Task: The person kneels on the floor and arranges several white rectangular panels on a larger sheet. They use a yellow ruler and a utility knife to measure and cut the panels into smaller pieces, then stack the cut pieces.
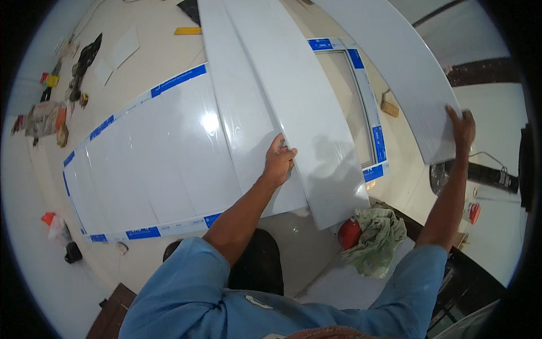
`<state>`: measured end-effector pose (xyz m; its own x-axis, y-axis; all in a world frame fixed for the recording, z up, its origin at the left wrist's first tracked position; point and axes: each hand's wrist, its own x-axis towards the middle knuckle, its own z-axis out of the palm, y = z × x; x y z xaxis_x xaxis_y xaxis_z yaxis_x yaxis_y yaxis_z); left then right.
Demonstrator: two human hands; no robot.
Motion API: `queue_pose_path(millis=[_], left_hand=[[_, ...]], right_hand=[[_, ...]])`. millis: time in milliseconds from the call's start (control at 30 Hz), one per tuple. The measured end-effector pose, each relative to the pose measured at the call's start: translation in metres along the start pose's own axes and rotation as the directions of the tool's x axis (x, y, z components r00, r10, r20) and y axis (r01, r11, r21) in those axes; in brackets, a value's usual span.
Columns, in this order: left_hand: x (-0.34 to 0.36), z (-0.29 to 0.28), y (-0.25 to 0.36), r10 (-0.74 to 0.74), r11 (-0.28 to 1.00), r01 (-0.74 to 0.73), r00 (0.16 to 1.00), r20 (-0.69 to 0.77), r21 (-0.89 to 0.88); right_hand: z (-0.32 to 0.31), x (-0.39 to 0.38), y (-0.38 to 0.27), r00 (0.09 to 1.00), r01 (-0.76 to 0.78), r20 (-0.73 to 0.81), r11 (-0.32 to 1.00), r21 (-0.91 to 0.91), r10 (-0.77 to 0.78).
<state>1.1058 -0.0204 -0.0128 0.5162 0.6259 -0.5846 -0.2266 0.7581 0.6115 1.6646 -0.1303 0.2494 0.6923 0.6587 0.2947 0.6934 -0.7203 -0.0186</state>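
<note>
Clearly, left grip (pixel 280 161) and right grip (pixel 463 129) hold long, glossy white panels (pixel 305 96).

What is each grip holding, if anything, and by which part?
Left grip: a long white panel, by its left edge toward the near end. Right grip: the rightmost white panel, by its right edge toward the near end.

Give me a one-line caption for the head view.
Left hand gripping one long white panel by its edge, right hand holding a second panel, blue-and-white frame on the floor.
</note>
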Motion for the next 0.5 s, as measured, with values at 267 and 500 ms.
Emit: queue_pose_path(millis=[267,500], left_hand=[[0.001,0.013,0.011,0.014,0.999,-0.012,0.999,-0.053,0.037],[0.014,0.025,0.018,0.056,0.962,-0.031,0.995,-0.086,0.27]], right_hand=[[-0.089,-0.076,-0.004,0.998,-0.037,0.054,0.998,-0.057,0.04],[-0.146,-0.147,0.003,0.988,-0.139,0.038,0.978,-0.152,0.147]])
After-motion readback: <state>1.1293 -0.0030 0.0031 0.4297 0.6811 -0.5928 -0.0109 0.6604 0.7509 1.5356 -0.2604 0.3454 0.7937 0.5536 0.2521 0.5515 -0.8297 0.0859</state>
